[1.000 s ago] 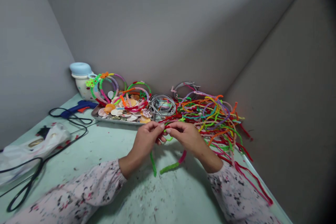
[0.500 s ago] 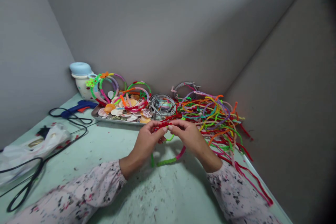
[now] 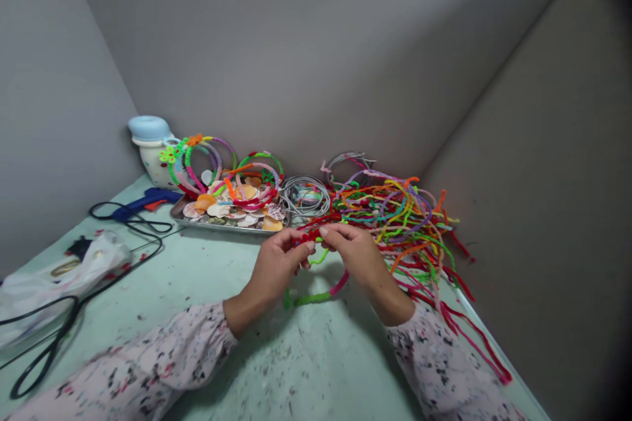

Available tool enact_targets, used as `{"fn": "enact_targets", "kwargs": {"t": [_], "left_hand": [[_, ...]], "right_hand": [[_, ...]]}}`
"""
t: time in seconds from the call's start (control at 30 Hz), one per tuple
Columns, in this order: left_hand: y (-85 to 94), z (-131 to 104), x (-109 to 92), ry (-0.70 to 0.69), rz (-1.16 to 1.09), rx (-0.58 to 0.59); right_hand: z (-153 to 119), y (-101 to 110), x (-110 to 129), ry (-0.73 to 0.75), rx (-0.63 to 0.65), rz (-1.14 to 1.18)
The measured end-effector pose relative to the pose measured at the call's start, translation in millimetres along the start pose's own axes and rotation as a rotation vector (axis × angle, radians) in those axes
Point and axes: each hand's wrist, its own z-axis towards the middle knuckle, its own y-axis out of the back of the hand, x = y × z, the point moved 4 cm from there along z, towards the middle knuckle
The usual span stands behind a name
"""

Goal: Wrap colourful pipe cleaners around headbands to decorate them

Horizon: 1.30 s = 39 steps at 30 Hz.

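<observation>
My left hand [image 3: 279, 260] and my right hand [image 3: 353, 253] meet above the middle of the table, each pinching a red fuzzy pipe cleaner piece [image 3: 311, 236] between thumb and fingers. It appears to be wound on a ring whose green and pink wrapped part [image 3: 316, 299] hangs below my hands. A bright green pipe cleaner end [image 3: 320, 258] sticks out under the red part. My fingers hide much of the ring's upper side.
Behind stands a metal tray [image 3: 222, 229] with shells and finished colourful rings [image 3: 259, 200]. Coiled grey wire [image 3: 306, 194] and a heap of pipe cleaners [image 3: 405, 210] lie to the right. At left are a blue glue gun [image 3: 143, 202], black cord [image 3: 81, 299], plastic bag [image 3: 106, 250] and lidded jar [image 3: 154, 154].
My right fingers have shifted slightly along the red piece, and more red shows between my hands. The ring's lower part has risen a little.
</observation>
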Motion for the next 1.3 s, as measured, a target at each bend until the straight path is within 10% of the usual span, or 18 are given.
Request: {"fn": "enact_targets", "kwargs": {"t": [0.6, 1.3], "left_hand": [[-1.1, -0.8, -0.8, 0.009, -0.049, -0.007], [2.6, 0.0, 4.5, 0.014, -0.110, 0.006]], "right_hand": [[4.9, -2.2, -15.0, -0.158, 0.082, 0.292], [0.1, -4.4, -4.4, -0.039, 0.068, 0.035]]}}
